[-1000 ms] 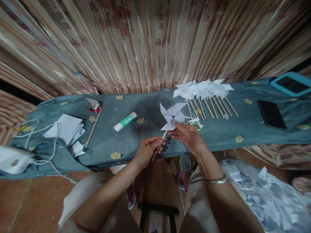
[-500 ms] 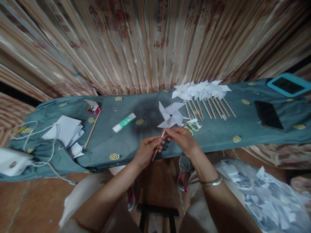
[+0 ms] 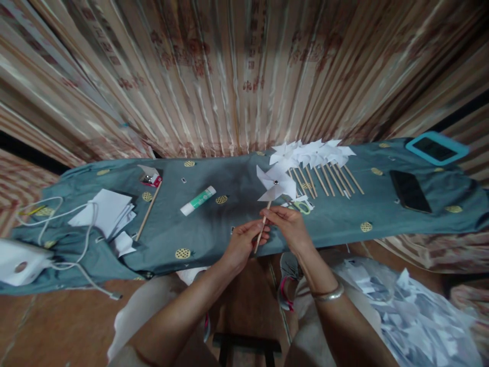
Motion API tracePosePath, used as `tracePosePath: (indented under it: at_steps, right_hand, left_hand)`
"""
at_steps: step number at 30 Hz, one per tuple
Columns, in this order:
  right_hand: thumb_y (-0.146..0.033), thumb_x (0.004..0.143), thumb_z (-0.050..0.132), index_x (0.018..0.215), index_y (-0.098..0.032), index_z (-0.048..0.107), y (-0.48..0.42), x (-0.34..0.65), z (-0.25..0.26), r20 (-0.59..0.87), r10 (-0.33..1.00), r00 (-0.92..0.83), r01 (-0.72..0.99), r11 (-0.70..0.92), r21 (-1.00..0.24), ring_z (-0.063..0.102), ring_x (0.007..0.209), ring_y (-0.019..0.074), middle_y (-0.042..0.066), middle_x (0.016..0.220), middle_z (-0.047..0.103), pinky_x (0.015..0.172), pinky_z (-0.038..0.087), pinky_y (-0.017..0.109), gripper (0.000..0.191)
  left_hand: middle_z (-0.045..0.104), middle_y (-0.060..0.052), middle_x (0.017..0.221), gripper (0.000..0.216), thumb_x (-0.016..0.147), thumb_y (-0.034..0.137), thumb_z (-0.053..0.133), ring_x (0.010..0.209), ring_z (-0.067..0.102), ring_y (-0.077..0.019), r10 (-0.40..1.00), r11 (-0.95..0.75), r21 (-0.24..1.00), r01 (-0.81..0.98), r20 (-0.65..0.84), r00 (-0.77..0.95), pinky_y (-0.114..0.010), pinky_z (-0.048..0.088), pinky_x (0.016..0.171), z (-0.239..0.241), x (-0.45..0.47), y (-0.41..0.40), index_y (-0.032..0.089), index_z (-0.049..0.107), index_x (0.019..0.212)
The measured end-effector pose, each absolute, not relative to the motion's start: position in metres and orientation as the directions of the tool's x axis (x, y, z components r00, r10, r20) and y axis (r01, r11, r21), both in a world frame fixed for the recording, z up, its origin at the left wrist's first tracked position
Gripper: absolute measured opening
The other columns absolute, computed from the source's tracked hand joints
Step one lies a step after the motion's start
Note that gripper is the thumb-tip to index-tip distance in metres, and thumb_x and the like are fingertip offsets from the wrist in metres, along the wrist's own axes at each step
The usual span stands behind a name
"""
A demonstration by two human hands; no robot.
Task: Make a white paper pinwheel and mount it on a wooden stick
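Observation:
Both hands hold one white paper pinwheel (image 3: 275, 183) by its wooden stick, over the near edge of a table with a grey-blue cloth (image 3: 214, 224). My left hand (image 3: 244, 239) pinches the lower part of the stick. My right hand (image 3: 287, 224) pinches the stick higher up, just under the paper blades. A metal pin shows at the wheel's centre. Behind it lies a row of several finished white pinwheels (image 3: 311, 155) on sticks.
A green-and-white glue stick (image 3: 197, 200), a loose wooden stick (image 3: 148, 210), a stack of white paper (image 3: 104, 214), green scissors (image 3: 301, 206), a black phone (image 3: 409, 191), a blue-cased tablet (image 3: 436, 148), a white device with cables (image 3: 19, 260). A bag of paper scraps (image 3: 412, 316) lies lower right.
The pinwheel has shifted slightly right and tilted more upright. My right hand has slid down from the blades to the stick. The camera has tilted a little.

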State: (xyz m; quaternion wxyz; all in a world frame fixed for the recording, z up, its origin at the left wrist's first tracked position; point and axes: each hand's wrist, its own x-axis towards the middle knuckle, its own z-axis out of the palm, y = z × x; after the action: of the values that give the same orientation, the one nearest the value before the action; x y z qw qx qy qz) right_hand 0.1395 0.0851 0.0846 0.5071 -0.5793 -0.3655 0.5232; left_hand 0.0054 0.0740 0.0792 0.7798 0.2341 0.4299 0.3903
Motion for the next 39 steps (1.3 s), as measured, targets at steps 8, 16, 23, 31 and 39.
tracePosePath:
  at_steps: [8,16,23,31,39]
  right_hand:
    - [-0.053,0.052,0.083,0.072,-0.018,0.075,0.098,0.19,0.09,-0.108,0.911,0.399,0.066,-0.146,-0.987,0.058,0.054,0.0121,0.003,0.066,0.072,0.056,0.049,0.027,0.041]
    - [-0.04,0.083,0.055,0.08,-0.015,0.077,0.169,0.218,0.11,0.006,0.961,0.278,0.84,-0.24,-0.487,0.065,0.063,0.018,0.005,0.068,0.072,0.058,0.046,0.027,0.033]
    - [-0.028,0.079,0.061,0.086,-0.015,0.079,0.224,0.215,0.108,-0.073,0.95,0.304,0.926,-0.312,-0.212,0.07,0.088,0.027,0.013,0.087,0.077,0.075,0.049,0.032,0.024]
    - [-0.027,0.084,0.058,0.099,-0.014,0.077,0.24,0.214,0.092,-0.145,0.94,0.31,0.944,-0.322,-0.069,0.068,0.099,0.0282,0.016,0.104,0.075,0.081,0.049,0.034,0.028]
    - [-0.028,0.082,0.06,0.098,-0.012,0.076,0.247,0.209,0.086,-0.147,0.942,0.3,0.952,-0.305,-0.008,0.068,0.096,0.0307,0.019,0.101,0.073,0.078,0.05,0.037,0.028]
  left_hand:
    - [0.076,-0.01,0.104,0.039,0.059,0.031,0.087,0.105,0.066,-0.0215,0.834,0.552,0.73,-0.404,-0.478,0.276,-0.033,0.044,0.099,0.075,0.003,0.069,0.017,0.077,0.094]
    - [0.074,-0.012,0.11,0.043,0.057,0.036,0.089,0.115,0.063,-0.0267,0.842,0.538,0.734,-0.414,-0.453,0.293,-0.037,0.042,0.104,0.086,-0.006,0.073,0.018,0.077,0.093]
    - [0.075,-0.01,0.108,0.042,0.058,0.037,0.088,0.106,0.065,-0.0222,0.849,0.528,0.742,-0.413,-0.449,0.28,-0.032,0.044,0.098,0.088,-0.014,0.074,0.018,0.078,0.094]
    - [0.075,-0.009,0.103,0.036,0.061,0.033,0.087,0.095,0.066,-0.0189,0.849,0.528,0.734,-0.427,-0.448,0.281,-0.028,0.045,0.087,0.088,-0.017,0.076,0.017,0.078,0.092]
    - [0.076,-0.009,0.099,0.04,0.058,0.037,0.088,0.092,0.066,-0.0185,0.84,0.542,0.708,-0.452,-0.453,0.299,-0.026,0.046,0.083,0.09,-0.018,0.076,0.017,0.078,0.091]
